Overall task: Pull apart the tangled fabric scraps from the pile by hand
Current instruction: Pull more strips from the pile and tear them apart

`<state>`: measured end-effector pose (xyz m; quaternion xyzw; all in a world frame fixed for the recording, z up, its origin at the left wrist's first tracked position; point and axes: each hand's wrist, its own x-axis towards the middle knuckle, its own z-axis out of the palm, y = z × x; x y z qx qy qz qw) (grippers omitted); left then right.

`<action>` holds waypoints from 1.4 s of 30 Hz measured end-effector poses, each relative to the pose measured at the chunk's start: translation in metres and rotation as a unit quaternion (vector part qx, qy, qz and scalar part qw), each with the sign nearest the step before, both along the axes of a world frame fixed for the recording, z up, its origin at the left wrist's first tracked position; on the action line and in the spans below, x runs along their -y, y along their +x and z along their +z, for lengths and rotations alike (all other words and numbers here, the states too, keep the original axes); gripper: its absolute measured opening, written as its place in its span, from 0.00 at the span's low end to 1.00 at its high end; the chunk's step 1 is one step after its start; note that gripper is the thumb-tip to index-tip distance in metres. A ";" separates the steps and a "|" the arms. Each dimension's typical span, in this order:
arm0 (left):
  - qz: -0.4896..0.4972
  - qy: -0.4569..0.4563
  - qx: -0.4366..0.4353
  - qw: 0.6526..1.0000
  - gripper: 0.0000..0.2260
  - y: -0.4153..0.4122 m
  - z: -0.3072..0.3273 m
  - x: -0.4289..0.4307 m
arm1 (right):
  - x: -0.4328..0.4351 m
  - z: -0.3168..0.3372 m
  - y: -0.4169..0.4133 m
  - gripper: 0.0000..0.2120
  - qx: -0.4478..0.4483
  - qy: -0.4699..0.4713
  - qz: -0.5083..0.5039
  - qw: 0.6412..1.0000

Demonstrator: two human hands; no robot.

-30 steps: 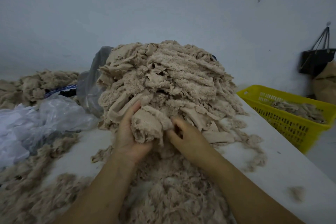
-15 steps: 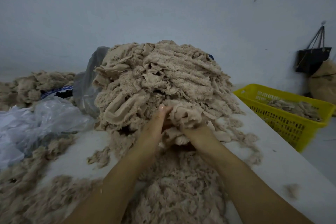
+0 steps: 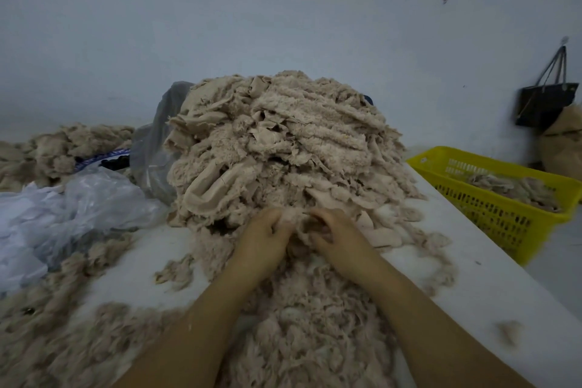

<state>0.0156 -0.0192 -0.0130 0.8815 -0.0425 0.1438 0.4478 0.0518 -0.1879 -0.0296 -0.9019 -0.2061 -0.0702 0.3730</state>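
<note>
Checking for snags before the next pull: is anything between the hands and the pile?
Nothing visible. The left hand and right hand both grip scraps at the foot of the pile. The plastic bags lie to the left, the basket to the right, both apart from the hands.

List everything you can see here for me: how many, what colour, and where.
scrap pile: one, beige, middle of the table
loose scraps: many, beige, spread across the table's near side
far heap: one, beige, far left
white bag: one, clear-white plastic, left of the pile
grey bag: one, grey plastic, at the pile's left side
basket: one, yellow, beside the table's right edge, some beige scraps inside
handbag: one, black, hanging on the wall at right
sack: one, brown, below the handbag
table: one, white
left hand: bare, grips a beige clump at the pile's foot
right hand: bare, grips the same clump
</note>
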 end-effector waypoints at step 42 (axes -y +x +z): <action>-0.169 -0.624 -0.158 0.747 0.11 -0.019 0.031 0.012 | 0.008 0.026 -0.009 0.16 -0.076 0.285 -0.185 0.937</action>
